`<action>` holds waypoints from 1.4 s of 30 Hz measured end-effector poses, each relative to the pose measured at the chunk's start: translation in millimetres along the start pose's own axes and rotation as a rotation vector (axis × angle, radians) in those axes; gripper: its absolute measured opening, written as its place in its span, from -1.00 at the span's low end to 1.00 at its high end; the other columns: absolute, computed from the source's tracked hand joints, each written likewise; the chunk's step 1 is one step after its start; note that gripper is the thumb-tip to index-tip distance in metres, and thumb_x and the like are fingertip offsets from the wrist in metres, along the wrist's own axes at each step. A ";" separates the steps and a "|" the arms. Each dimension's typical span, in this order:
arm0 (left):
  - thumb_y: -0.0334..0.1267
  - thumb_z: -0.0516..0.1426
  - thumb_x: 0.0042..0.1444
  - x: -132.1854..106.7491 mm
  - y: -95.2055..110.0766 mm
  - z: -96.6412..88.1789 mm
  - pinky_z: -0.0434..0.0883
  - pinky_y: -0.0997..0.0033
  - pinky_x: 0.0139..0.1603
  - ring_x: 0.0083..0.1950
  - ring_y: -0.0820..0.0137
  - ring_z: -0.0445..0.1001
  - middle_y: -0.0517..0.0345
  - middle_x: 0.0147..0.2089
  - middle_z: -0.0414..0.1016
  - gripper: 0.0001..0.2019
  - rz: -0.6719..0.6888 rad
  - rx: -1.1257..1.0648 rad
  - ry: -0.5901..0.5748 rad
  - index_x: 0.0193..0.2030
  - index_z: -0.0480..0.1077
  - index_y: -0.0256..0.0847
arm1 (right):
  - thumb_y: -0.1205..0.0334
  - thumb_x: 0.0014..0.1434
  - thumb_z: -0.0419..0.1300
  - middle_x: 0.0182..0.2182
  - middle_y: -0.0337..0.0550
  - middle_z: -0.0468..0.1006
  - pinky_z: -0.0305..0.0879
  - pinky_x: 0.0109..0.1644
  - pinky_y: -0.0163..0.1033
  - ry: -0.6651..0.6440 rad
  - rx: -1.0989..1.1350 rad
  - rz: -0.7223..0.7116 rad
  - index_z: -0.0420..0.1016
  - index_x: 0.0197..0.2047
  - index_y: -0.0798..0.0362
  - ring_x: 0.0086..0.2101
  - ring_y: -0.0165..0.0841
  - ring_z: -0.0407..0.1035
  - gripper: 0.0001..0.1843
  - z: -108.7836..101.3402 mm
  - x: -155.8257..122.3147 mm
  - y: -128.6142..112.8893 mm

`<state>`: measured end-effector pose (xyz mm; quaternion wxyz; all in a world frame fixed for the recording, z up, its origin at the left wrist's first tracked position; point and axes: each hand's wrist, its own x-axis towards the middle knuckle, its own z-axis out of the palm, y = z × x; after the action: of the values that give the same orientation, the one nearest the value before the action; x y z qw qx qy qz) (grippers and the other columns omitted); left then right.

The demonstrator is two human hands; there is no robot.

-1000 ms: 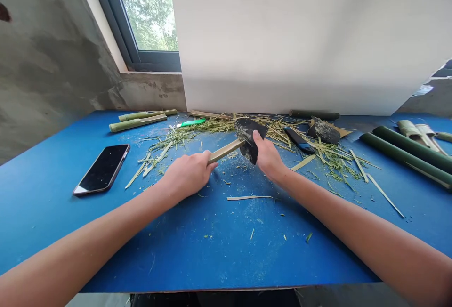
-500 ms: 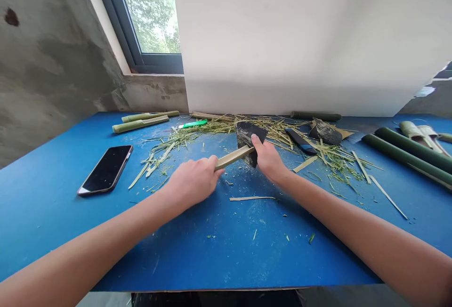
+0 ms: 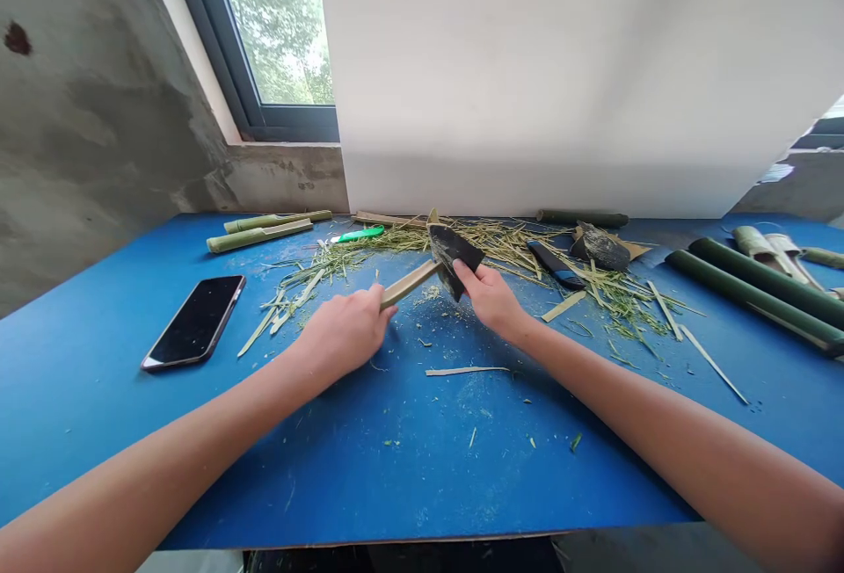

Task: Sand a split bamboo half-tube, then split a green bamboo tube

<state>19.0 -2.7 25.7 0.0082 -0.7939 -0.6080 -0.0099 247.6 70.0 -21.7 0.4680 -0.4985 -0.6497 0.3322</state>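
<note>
My left hand [image 3: 349, 327] is closed round the near end of a split bamboo strip [image 3: 410, 283], which slants up and away to the right. A folded piece of black sandpaper [image 3: 454, 257], dusted with pale powder, wraps over the strip's far part. My right hand [image 3: 488, 294] pinches this sandpaper, thumb on top; its other fingers are partly hidden. Beyond the sandpaper a bit of the strip's tip [image 3: 433, 217] pokes out. Pale dust and small shavings [image 3: 432, 294] lie on the blue table [image 3: 369, 467] under the sandpaper.
A phone [image 3: 194, 320] lies at the left. Behind are cut bamboo pieces [image 3: 260, 235], a green-handled cutter [image 3: 358, 234] and heaped bamboo shavings [image 3: 514, 243]. To the right lie a dark-handled tool [image 3: 556, 264], crumpled sandpaper [image 3: 600, 246] and green bamboo tubes [image 3: 758, 296].
Both hands have shifted a little left. The sandpaper has tilted and slid nearer along the strip, so the strip's tip now shows beyond it.
</note>
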 end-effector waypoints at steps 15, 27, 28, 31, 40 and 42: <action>0.02 -0.19 0.43 -0.1 7.0 4.0 0.37 0.25 -0.33 -0.27 0.09 0.60 -0.05 -0.18 0.60 -0.62 0.068 0.027 -0.012 -0.06 0.30 -0.17 | -0.45 0.21 -0.04 -0.55 -0.27 0.15 0.05 -0.38 -0.19 0.020 -0.151 -0.001 0.17 -0.46 -0.05 -0.45 -0.32 0.07 -0.39 -2.8 -8.8 -10.6; 0.00 -0.19 0.43 0.6 11.1 5.4 0.40 0.22 -0.32 -0.25 0.04 0.61 -0.10 -0.19 0.60 -0.62 0.038 0.056 -0.026 -0.06 0.32 -0.18 | -0.41 0.21 -0.04 -0.54 -0.25 0.21 0.12 -0.32 -0.18 0.011 -0.154 0.014 0.32 -0.37 -0.02 -0.41 -0.28 0.14 -0.41 -2.7 -8.9 -7.4; -0.01 -0.19 0.42 0.5 11.6 6.0 0.40 0.21 -0.32 -0.26 0.04 0.61 -0.09 -0.20 0.60 -0.62 0.053 0.045 -0.043 -0.05 0.32 -0.17 | -0.40 0.22 -0.03 -0.54 -0.25 0.23 0.13 -0.30 -0.18 0.002 -0.148 -0.009 0.35 -0.35 -0.01 -0.40 -0.28 0.16 -0.41 -2.8 -8.8 -6.7; 0.02 -0.19 0.41 1.7 8.7 6.8 0.41 0.20 -0.30 -0.25 0.03 0.61 -0.08 -0.19 0.61 -0.61 0.077 0.034 -0.052 -0.05 0.33 -0.16 | -0.38 0.23 -0.02 -0.54 -0.25 0.23 0.14 -0.29 -0.18 -0.006 -0.141 -0.020 0.36 -0.33 -0.01 -0.39 -0.27 0.17 -0.43 -3.2 -8.3 -5.0; 0.03 -0.21 0.42 -0.6 -2.1 -0.2 0.37 0.26 -0.33 -0.29 0.07 0.61 -0.03 -0.23 0.60 -0.60 0.075 0.097 -0.038 -0.06 0.32 -0.14 | -0.35 0.27 -0.05 -0.52 -0.24 0.24 0.15 -0.29 -0.19 -0.034 -0.115 -0.039 0.31 -0.35 -0.03 -0.38 -0.27 0.18 -0.46 -1.3 -11.4 -6.8; 0.02 -0.21 0.42 -0.2 -2.0 -1.1 0.37 0.26 -0.33 -0.26 0.06 0.61 -0.06 -0.22 0.60 -0.60 0.039 0.131 -0.027 -0.06 0.32 -0.16 | -0.36 0.27 -0.07 -0.51 -0.24 0.24 0.13 -0.30 -0.19 -0.035 -0.111 -0.036 0.30 -0.34 -0.03 -0.38 -0.27 0.17 -0.45 -1.4 -12.0 -6.8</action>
<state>17.0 -2.4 26.8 0.0522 -0.8034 -0.5917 0.0408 247.4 56.6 -18.4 0.4339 -0.5061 -0.6840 0.2961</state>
